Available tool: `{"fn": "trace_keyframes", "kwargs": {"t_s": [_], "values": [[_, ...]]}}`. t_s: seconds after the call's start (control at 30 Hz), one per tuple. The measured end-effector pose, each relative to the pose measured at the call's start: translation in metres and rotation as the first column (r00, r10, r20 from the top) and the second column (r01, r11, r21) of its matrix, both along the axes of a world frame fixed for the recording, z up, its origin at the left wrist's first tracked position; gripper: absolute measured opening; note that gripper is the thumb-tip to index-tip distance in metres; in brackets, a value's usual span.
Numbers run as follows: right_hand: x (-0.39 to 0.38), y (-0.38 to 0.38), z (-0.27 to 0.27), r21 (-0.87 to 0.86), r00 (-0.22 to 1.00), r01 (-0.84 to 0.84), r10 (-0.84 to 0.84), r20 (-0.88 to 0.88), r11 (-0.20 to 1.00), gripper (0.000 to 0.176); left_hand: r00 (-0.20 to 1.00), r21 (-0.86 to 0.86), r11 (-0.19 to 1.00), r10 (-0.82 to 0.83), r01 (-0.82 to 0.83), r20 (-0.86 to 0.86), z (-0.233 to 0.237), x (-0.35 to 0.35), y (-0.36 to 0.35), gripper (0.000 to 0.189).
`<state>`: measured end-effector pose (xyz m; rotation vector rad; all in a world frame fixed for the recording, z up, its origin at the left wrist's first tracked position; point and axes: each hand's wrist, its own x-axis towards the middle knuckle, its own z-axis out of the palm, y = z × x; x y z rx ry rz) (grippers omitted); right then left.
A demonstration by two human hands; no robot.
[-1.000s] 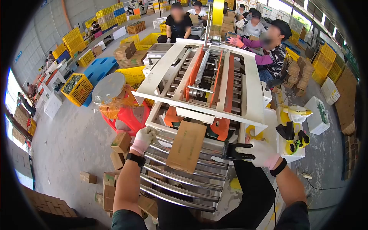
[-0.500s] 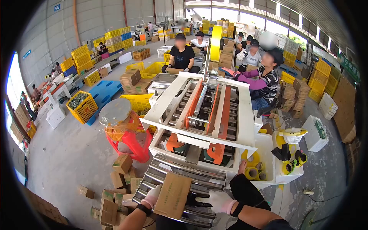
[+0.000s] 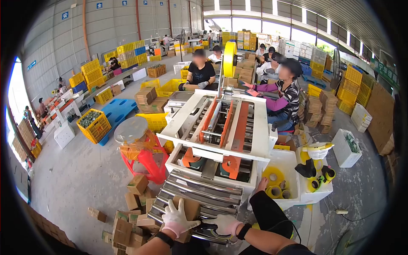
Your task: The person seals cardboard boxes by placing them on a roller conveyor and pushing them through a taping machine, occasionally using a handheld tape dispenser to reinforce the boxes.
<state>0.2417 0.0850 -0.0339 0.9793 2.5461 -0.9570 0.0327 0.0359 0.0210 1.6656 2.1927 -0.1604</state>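
A small brown cardboard box [image 3: 190, 208] rests on the metal roller conveyor [image 3: 204, 187]. My left hand [image 3: 178, 217], in a white glove with a pink cuff, lies over the box with its fingers spread. Beside it, my right hand [image 3: 223, 224], gloved the same way, is curled around a black handled tool [image 3: 207, 226] at the right side of the box. The tool's working end is hidden. Beyond the rollers stands the white sealing machine [image 3: 216, 146] with orange guides and a yellow tape roll [image 3: 230, 59] on top.
Loose cardboard boxes [image 3: 127, 225] lie heaped on the floor at the left. A red stool [image 3: 146, 163] stands left of the machine. Tape rolls [image 3: 276, 191] sit in a white foam box at the right. Several people sit beyond the machine, one [image 3: 282, 95] at its right.
My left hand has moved from the box's left edge onto its top, fingers now spread. The box looks turned and partly covered. The camera view has shifted slightly.
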Motion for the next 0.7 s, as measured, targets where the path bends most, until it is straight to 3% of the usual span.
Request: {"fn": "trace_keyframes", "kwargs": {"t_s": [0.2, 0.27, 0.3, 0.37, 0.4, 0.47, 0.5, 0.53, 0.57, 0.6, 0.63, 0.67, 0.7], "values": [[0.012, -0.016, -0.007, 0.018, 0.995, 0.003, -0.001, -0.103, 1.000, 0.066, 1.000, 0.152, 0.988, -0.008, 0.010, -0.015, -0.008, -0.013, -0.019, 0.111], [0.023, -0.021, 0.010, -0.035, 0.990, -0.022, 0.016, -0.140, 0.999, 0.066, 0.987, 0.297, 0.948, 0.077, -0.116, 0.140, -0.016, -0.048, -0.045, 0.113], [0.033, -0.024, 0.007, -0.015, 0.978, -0.020, 0.016, -0.207, 1.000, 0.065, 0.960, 0.251, 0.939, 0.187, -0.237, 0.207, -0.008, -0.068, -0.060, 0.115], [0.049, -0.035, -0.008, 0.049, 0.963, 0.032, -0.018, -0.270, 0.998, 0.062, 0.911, 0.298, 0.862, 0.405, -0.409, 0.080, 0.005, -0.098, -0.092, 0.111], [0.052, -0.043, -0.006, 0.060, 0.955, 0.052, -0.032, -0.294, 0.997, 0.061, 0.910, 0.387, 0.854, 0.407, -0.348, -0.080, -0.003, -0.110, -0.107, 0.105], [0.047, -0.056, 0.006, 0.073, 0.915, 0.043, -0.010, -0.403, 0.996, 0.064, 0.934, 0.538, 0.823, 0.315, -0.182, -0.166, -0.030, -0.109, -0.120, 0.094], [0.043, -0.059, 0.009, 0.084, 0.889, 0.041, 0.002, -0.457, 0.996, 0.065, 0.979, 0.515, 0.833, 0.189, -0.202, 0.078, -0.039, -0.097, -0.115, 0.095], [0.041, -0.061, 0.008, 0.114, 0.864, 0.022, 0.038, -0.502, 0.993, 0.068, 0.830, 0.222, 0.912, 0.186, -0.346, 0.526, -0.047, -0.079, -0.113, 0.085], [0.041, -0.063, 0.006, 0.144, 0.837, 0.008, 0.072, -0.542, 0.990, 0.070, 0.392, -0.100, 0.928, 0.247, -0.359, 0.887, -0.058, -0.057, -0.112, 0.079], [0.041, -0.065, 0.004, 0.173, 0.809, -0.004, 0.105, -0.578, 0.985, 0.073, -0.102, -0.477, 0.841, 0.467, -0.254, 0.878, -0.069, -0.035, -0.111, 0.074], [0.044, -0.068, 0.009, 0.181, 0.827, -0.001, 0.102, -0.552, 0.984, 0.074, -0.365, -0.568, 0.817, 0.502, -0.097, 0.784, -0.086, -0.019, -0.107, 0.076], [0.050, -0.070, 0.020, 0.187, 0.845, 0.002, 0.098, -0.526, 0.982, 0.076, -0.485, -0.548, 0.832, 0.446, -0.085, 0.752, -0.081, 0.000, -0.107, 0.069], [0.055, -0.070, 0.028, 0.191, 0.863, 0.004, 0.093, -0.496, 0.982, 0.078, -0.498, -0.493, 0.867, 0.399, -0.067, 0.770, -0.080, 0.010, -0.104, 0.066]]}}
